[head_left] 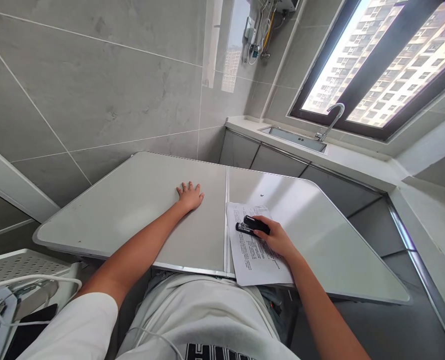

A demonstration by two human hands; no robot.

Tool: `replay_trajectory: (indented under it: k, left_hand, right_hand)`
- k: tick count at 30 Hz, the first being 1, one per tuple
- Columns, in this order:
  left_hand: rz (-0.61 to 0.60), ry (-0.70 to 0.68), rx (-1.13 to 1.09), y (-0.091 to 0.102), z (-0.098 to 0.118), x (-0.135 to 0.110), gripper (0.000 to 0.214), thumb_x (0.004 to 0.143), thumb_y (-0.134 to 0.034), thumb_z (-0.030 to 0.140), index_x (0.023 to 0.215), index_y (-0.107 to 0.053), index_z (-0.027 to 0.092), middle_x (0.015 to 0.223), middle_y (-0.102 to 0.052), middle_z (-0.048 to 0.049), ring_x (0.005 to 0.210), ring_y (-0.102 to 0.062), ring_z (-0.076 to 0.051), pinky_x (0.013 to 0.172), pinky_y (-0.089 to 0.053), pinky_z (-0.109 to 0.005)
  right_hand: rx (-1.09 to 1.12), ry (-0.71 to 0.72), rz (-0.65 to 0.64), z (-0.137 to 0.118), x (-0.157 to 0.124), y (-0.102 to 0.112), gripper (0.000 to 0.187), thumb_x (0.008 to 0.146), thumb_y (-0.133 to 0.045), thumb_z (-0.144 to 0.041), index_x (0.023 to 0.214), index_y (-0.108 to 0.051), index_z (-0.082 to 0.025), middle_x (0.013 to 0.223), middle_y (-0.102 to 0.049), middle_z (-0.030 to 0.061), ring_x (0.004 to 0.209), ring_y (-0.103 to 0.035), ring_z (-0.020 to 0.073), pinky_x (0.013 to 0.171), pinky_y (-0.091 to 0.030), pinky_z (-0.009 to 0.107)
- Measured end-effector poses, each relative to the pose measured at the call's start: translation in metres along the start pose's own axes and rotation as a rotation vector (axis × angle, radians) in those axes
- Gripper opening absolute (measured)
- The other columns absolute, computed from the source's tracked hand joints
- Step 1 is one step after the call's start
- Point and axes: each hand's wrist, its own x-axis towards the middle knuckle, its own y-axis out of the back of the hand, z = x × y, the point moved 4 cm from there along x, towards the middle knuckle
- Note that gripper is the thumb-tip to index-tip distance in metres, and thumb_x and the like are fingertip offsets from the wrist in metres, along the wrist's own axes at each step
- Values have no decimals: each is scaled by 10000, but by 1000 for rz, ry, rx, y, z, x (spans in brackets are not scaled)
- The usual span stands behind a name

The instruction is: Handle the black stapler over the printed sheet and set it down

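Gripping a black stapler (253, 225) with right hand (278, 239) fingers clamped, resting on printed sheets (254, 255) lying on the folding table (132, 210); pressing left hand (189, 196) flat, fingers spread; stapling seemingly not finished

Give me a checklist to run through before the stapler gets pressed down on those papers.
1. Right hand grips the black stapler: ok.
2. Stapler sits over the printed papers: ok.
3. Papers actually between the stapler's jaws: cannot tell.
4. Papers fully supported: not ok, their near edge overhangs the folding table.
5. Left hand steadies the papers: not ok, it lies flat on the table's other half, apart from them.
6. Sheets squared up: cannot tell.
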Motion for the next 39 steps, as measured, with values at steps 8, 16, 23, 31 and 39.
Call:
replay_trajectory:
  k: [8, 16, 23, 31, 39]
  left_hand:
    - [7, 4, 12, 2, 2, -2, 719, 1054, -283, 529, 1687, -320, 189, 1762, -176, -222, 1597, -127, -545, 1220, -142, -759]
    - [171, -10, -263, 24, -21, 11, 518, 1070, -316, 469, 1447, -635, 314, 1506, -626, -104, 1442, -466, -381, 1191, -333, -601]
    - [322, 8, -1079, 33, -61, 34, 411, 991, -404, 382, 1154, -722, 180, 1353, -720, -104, 1095, -673, -207, 959, -531, -329]
    - [352, -16, -1115, 27, -60, 36, 330, 971, -450, 381, 1056, -700, 184, 1231, -748, -102, 1029, -670, -195, 939, -540, -329]
    - [287, -140, -607, 15, -41, 36, 278, 967, -529, 295, 1181, -700, 245, 1143, -718, -68, 1067, -656, -232, 1009, -504, -379]
  right_hand:
    - [48, 141, -90, -34, 9, -32, 423, 931, -677, -362, 1344, -683, -266, 1201, -777, 61, 1081, -727, 278, 987, -576, 462]
    - [-35, 210, -62, -78, 34, -89, 441, 965, -646, -305, 1405, -632, -282, 1295, -741, 62, 1182, -691, 284, 1052, -530, 475]
    - [-32, 170, -52, -109, 85, -128, 414, 954, -675, -264, 1364, -628, -302, 1231, -756, 43, 1123, -700, 292, 999, -546, 457]
    - [68, 198, -50, -127, 109, -154, 412, 953, -727, -339, 1355, -638, -315, 1247, -748, 38, 1135, -702, 278, 1005, -544, 437]
    - [-113, 258, 376, -53, 145, -31, 373, 991, -614, -489, 1221, -709, -212, 1308, -706, 117, 1260, -610, 289, 1145, -441, 477]
